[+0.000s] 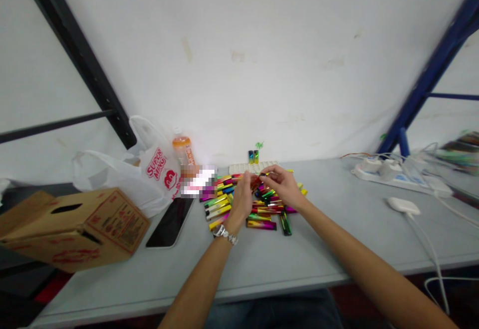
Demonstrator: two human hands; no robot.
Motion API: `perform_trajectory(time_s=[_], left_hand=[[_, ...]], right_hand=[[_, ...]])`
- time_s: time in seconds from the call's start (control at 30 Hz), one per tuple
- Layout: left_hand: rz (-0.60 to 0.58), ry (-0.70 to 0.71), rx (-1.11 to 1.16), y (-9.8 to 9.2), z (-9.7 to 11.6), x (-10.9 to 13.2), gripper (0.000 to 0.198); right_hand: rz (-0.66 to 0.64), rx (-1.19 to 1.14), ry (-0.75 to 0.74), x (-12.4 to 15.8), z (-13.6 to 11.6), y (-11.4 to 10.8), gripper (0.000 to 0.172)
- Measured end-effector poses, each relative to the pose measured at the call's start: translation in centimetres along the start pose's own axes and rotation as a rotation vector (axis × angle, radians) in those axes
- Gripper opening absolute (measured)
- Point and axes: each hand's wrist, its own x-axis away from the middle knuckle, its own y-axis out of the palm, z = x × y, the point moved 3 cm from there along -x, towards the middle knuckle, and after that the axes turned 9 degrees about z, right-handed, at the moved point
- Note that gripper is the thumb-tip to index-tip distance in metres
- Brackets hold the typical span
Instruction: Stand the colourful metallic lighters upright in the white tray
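My left hand (242,196), with a metal watch (225,234) on its wrist, is closed around a shiny reddish lighter (256,183), partly hidden by the fingers. My right hand (283,185) pinches at the dark end of this same lighter, fingertips close to the left hand. Below and around both hands spreads a loose pile of shiny multicoloured lighters (261,224), lying flat in several directions. Just behind the hands is a pale gridded tray (236,167). Two lighters (253,157) stand upright side by side at its back edge.
To the left are a black phone (170,223), a cardboard box (108,226), a white plastic bag (151,169) and an orange-capped bottle (183,152). A power strip (404,179) and a white charger (403,205) with cables lie on the right. A white wall rises behind the grey table (337,229).
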Motion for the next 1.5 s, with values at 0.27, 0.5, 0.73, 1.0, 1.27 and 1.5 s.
perform_trajectory(time_s=[0.27, 0.5, 0.73, 1.0, 1.27, 1.5], left_hand=[[0.014, 0.402, -0.622, -2.6, 0.4, -1.2, 0.011], [-0.103, 0.359, -0.833, -2.7, 0.0, -0.6, 0.007], [-0.071, 0.275, -0.970, -2.9, -0.7, -0.7, 0.011], [-0.046, 0.250, -1.035, -2.4, -0.8, -0.5, 0.015], [-0.010, 0.318, -1.033, -2.3, -1.2, -0.6, 0.013], [-0.030, 0.302, -1.021, -2.4, -0.9, -0.5, 0.015]], right_hand=[[0.030, 0.277, -0.131, -7.9, 1.4, -0.3, 0.019], [-0.131, 0.636, -0.231, -13.4, 4.4, 3.0, 0.009], [-0.207, 0.847, -0.298, -16.0, 6.5, 3.8, 0.013], [-0.270, 0.976, -0.286, -16.3, 6.0, 3.6, 0.017], [-0.308, 1.231, -0.331, -14.7, 4.9, 3.7, 0.035], [-0.374, 1.302, -0.257, -12.9, 4.1, 3.8, 0.049]])
